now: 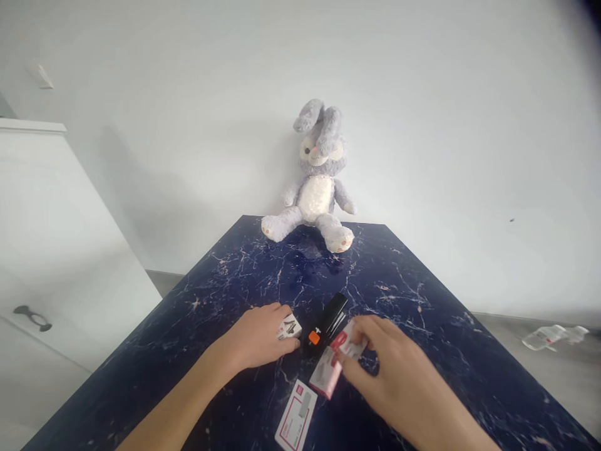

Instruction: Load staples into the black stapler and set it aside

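Red-and-white box [325, 374], pinched between thumb and fingers of right hand [397, 363], long axis slanting away and rightward, near end pointing back and left. Left of that grip, roughly parallel: black-and-orange tool [334, 311]. Nearer the body: white card [295, 416]. Farther left: small white box [290, 327], grasped in left hand [258, 336].

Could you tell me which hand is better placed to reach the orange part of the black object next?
Probably the left hand: it lies close beside the orange part, though holding a small box. The right hand is farther off, holding a red-and-white box.
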Tool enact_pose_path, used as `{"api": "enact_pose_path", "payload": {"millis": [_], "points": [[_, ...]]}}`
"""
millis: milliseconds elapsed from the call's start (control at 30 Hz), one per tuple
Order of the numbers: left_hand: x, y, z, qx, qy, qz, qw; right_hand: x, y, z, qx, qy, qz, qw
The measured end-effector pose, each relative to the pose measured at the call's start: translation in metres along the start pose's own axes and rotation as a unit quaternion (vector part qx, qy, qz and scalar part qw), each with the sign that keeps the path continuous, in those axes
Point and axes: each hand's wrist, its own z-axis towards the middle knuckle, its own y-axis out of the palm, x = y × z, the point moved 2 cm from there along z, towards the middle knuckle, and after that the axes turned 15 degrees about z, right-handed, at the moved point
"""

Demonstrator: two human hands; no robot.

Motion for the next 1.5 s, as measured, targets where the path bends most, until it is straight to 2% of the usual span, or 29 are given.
{"api": "enact_pose_path", "payload": {"millis": [67, 100, 233, 300, 367, 433, 500, 567, 633, 700, 767, 800, 867, 933, 1000, 1100, 1267, 1433, 1500], "points": [[0.0, 0.001, 0.0, 0.005, -0.001, -0.005, 1.0, 0.0, -0.007, 0.001, 0.039, -0.018, -0.007, 0.999], [-0.001, 0.0, -0.001, 0.004, -0.001, -0.011, 1.0, 0.0, -0.007, 0.0, 0.041, -0.031, -0.007, 0.999], [-0.004, -0.002, 0.0, -0.024, -0.004, -0.024, 0.999, 0.007, 0.027, -0.009, -0.085, -0.046, -0.007, 0.995], [-0.004, -0.003, 0.0, -0.04, -0.003, -0.026, 0.999, 0.012, 0.044, -0.014, -0.102, -0.033, -0.018, 0.994], [-0.004, -0.003, 0.001, -0.044, -0.004, -0.024, 0.999, 0.013, 0.049, -0.014, -0.083, -0.026, -0.023, 0.996], [-0.004, -0.003, 0.002, -0.043, -0.012, -0.026, 0.999, 0.008, 0.04, -0.012, -0.059, -0.031, -0.012, 0.998], [-0.004, -0.003, 0.003, -0.043, -0.018, -0.032, 0.998, -0.002, 0.022, -0.011, -0.026, -0.061, 0.019, 0.998], [-0.003, -0.003, 0.003, -0.037, -0.016, -0.036, 0.999, -0.015, 0.005, -0.012, 0.025, -0.127, 0.069, 0.989], [-0.002, -0.005, 0.003, -0.03, -0.007, -0.035, 0.999, -0.024, 0.001, -0.016, 0.067, -0.209, 0.111, 0.969], [0.0, -0.006, 0.002, -0.027, -0.005, -0.032, 0.999, -0.026, 0.017, -0.021, 0.043, -0.266, 0.11, 0.957], [0.001, -0.007, 0.002, -0.034, -0.012, -0.028, 0.999, -0.02, 0.049, -0.026, -0.039, -0.279, 0.058, 0.958], [0.001, -0.007, 0.002, -0.039, -0.015, -0.026, 0.999, -0.016, 0.066, -0.028, -0.056, -0.294, 0.017, 0.954], [0.0, -0.005, 0.003, -0.043, -0.016, -0.02, 0.999, -0.006, 0.095, -0.03, -0.049, -0.288, -0.057, 0.955], [-0.003, -0.003, 0.004, -0.035, -0.011, -0.01, 0.999, 0.002, 0.11, -0.03, -0.046, -0.265, -0.071, 0.961], [-0.007, 0.0, 0.006, -0.018, -0.009, 0.003, 1.0, 0.003, 0.109, -0.029, -0.056, -0.249, -0.059, 0.965], [-0.017, 0.004, 0.01, 0.018, -0.024, 0.037, 0.999, -0.005, 0.088, -0.026, -0.067, -0.238, -0.013, 0.969], [-0.028, 0.012, 0.013, 0.098, -0.043, 0.066, 0.992, -0.026, 0.054, -0.006, 0.017, -0.174, 0.038, 0.984], [-0.033, 0.011, 0.017, 0.193, -0.065, 0.027, 0.979, -0.038, 0.057, 0.039, 0.089, -0.157, -0.038, 0.983], [-0.035, 0.008, 0.019, 0.226, -0.068, 0.017, 0.972, -0.038, 0.065, 0.053, 0.089, -0.162, -0.078, 0.98]]}}
